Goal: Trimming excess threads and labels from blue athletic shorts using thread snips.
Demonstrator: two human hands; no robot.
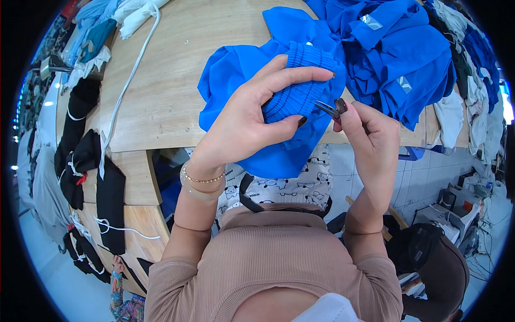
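Head view: blue garment (308,129) over near edge of worktop (177,64); left hand (249,115) in wide C holding gathered cuff (289,99), right hand (375,129) pinching pointed tool (326,109); likely light, limp, grip by cuff

"How is the light?"
"Bright, cool and fairly even; shadows lie soft in the folds of the crumpled royal-blue fabric pile (418,59), and two shiny rectangular patches (371,22) catch white glare."
"And sharpness?"
"The ribbed, gathered blue fabric band (292,102) reads crisply; toward the blue-fringed, black-bordered round rim, shapes bend and soften."
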